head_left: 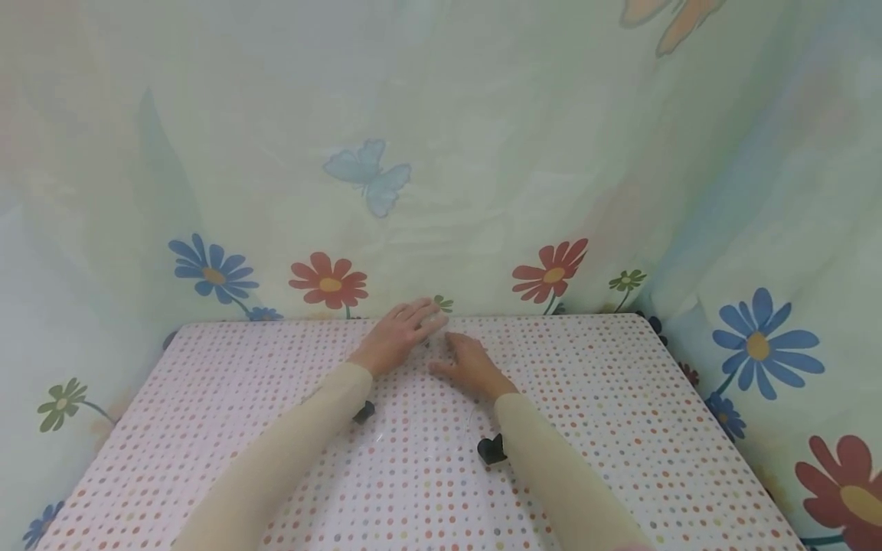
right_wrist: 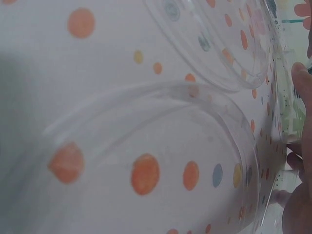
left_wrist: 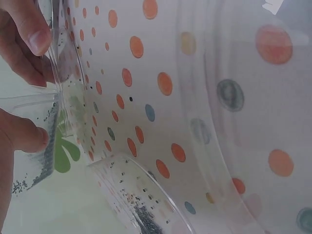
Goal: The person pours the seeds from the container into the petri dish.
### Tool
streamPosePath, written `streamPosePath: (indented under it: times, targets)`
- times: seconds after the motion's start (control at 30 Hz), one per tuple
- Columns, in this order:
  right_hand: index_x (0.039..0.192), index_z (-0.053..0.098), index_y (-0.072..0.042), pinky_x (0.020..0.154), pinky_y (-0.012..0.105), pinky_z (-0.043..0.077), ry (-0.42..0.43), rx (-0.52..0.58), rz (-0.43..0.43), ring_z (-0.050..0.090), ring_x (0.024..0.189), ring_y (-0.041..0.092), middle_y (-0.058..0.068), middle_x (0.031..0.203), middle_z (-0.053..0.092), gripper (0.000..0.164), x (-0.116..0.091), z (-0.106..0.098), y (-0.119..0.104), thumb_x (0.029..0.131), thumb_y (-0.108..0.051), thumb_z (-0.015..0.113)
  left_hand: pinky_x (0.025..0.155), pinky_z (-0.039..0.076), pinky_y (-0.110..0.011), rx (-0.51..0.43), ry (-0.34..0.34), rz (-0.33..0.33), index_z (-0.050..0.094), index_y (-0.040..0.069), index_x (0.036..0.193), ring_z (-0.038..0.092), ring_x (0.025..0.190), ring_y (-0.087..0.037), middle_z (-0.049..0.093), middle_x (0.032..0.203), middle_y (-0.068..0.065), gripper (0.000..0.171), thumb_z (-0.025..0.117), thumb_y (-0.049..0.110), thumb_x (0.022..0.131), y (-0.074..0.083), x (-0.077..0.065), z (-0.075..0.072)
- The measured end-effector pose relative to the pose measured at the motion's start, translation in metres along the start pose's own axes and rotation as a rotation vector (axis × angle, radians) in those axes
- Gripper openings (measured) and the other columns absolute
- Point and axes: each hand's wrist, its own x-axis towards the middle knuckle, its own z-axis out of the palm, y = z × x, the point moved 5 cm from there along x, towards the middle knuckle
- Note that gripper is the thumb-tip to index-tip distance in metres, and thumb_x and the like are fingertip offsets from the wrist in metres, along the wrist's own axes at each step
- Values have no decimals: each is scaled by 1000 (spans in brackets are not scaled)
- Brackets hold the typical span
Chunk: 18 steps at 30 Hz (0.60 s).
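Note:
At the table's far edge, my left hand [head_left: 396, 337] grips a tilted clear plastic container [left_wrist: 29, 168] between thumb and fingers. Small black granules cling along the container's side and lower corner. My right hand [head_left: 475, 367] is just right of it, lower, thumb and fingers curved. In the left wrist view its fingertips [left_wrist: 38, 41] are right at the edge of another clear dish [left_wrist: 70, 63]; I cannot tell whether they pinch it. Nearer lies a round clear dish [left_wrist: 168, 197] with a pile of black granules [left_wrist: 146, 217].
More clear round dishes, one showing its rim [right_wrist: 185, 87], lie on the dotted tablecloth [head_left: 276, 428] in front of the hands. A few loose granules are scattered near the far edge. A flowered curtain [head_left: 448, 191] hangs behind the table and along its sides.

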Motion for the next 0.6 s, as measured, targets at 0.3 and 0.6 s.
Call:
streamPosePath:
  times: [0.3,0.6]
  targets:
    - [141,33,-11,112,46,26,16,-25,-12,32,135,26,8,143,40,76,-1,3,0,82,-52,59,107,35,-40,11,10,22,37,25,139,28,137,-20,38,144,-1,68,64,4,80,2,-3,1]
    - [141,33,-12,111,46,27,27,-40,-25,33,135,27,9,143,40,77,0,2,-2,81,-52,60,107,35,-39,14,-2,19,37,25,138,28,137,-20,38,144,-2,68,65,4,80,1,0,-4]
